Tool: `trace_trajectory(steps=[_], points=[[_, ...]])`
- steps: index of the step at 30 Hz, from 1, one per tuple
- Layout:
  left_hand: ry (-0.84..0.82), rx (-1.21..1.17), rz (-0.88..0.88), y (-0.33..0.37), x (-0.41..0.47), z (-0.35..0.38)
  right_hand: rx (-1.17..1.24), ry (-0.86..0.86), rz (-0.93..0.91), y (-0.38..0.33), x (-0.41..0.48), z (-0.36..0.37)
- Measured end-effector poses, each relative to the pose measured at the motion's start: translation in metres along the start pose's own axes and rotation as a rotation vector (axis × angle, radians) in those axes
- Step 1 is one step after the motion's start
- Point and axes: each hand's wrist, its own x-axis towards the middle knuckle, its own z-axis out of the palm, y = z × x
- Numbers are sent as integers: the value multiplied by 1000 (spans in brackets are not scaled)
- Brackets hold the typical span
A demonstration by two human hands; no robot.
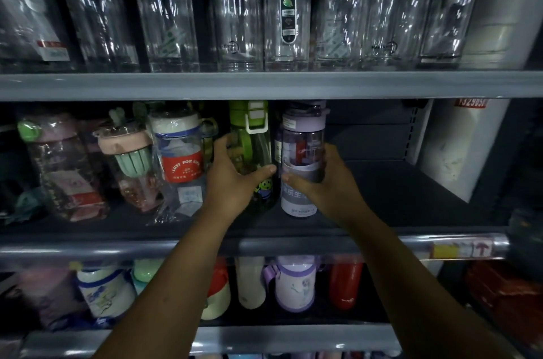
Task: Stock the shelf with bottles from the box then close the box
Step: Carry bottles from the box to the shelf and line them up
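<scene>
Frame centre, middle shelf (382,244): left hand (232,182) curls round green bottle (252,153), right hand (326,179) wraps purple bottle (302,153). Both upright, side by side, likely being squared against stocked row at left; bare shelf at right. Box not in view.

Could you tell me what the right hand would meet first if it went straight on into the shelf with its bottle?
Likely nothing before the shelf's back panel: the right hand grips the purple bottle, and the space behind looks free, though it is dark.
</scene>
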Motion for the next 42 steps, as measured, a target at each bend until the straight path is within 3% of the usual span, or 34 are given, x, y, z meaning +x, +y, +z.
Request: trace_trajectory(steps=[11, 17, 25, 35, 38, 42], points=[[30, 93, -15, -5, -6, 7, -43, 4, 0, 8, -7, 0], [-42, 193, 33, -15, -9, 0, -33, 28, 13, 7, -9, -6], [-77, 126, 21, -12, -28, -4, -79, 59, -1, 10, -12, -20], [-137, 73, 92, 10, -44, 50, -105, 176, 13, 30, -16, -47], [-226, 65, 97, 13, -42, 52, -122, 197, 6, 32, -15, -50], [-478, 166, 19, 13, -34, 23, -140, 218, -12, 34, -16, -48]])
